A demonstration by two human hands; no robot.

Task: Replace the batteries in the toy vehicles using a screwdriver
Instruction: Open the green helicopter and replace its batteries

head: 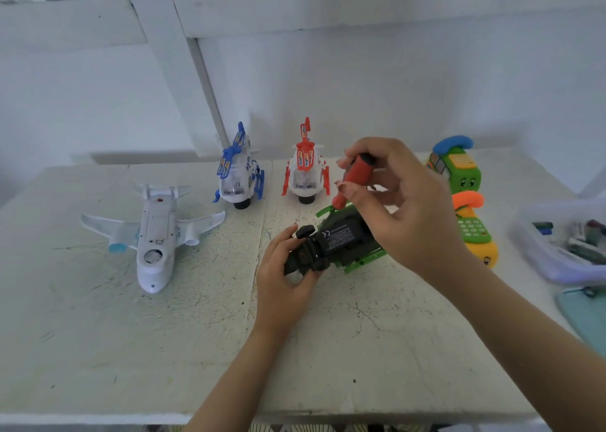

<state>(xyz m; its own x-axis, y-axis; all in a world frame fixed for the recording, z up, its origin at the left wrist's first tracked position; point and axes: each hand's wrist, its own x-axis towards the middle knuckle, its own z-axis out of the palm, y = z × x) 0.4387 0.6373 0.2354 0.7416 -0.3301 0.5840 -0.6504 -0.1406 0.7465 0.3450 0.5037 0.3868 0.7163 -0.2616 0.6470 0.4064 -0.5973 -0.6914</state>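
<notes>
Two forearms reach in over the near edge of the table [131,349] and meet near the middle of the surface. The left hand [282,277] curls around the dark front end of a green-and-black toy vehicle [341,238], which lies underside up with its labelled black panel facing the camera, probably so the battery cover can be reached. The hold likely keeps the toy from twisting under the tool. The right hand [403,202] pinches the red handle of a screwdriver [352,179] between thumb and fingertips, the shaft angled down toward the far end of the toy's underside. The tip is hidden, so whether it sits in a screw cannot be told.

Toward the far edge stand 2 helicopters, a blue helicopter [239,172] and a red helicopter [305,169]. A white plane [157,235] lies belly-up nearer the left edge, perhaps awaiting its turn. Along the right edge lie 2 toy phones [459,169] and a clear plastic box [537,254] of small items, too blurred to identify.
</notes>
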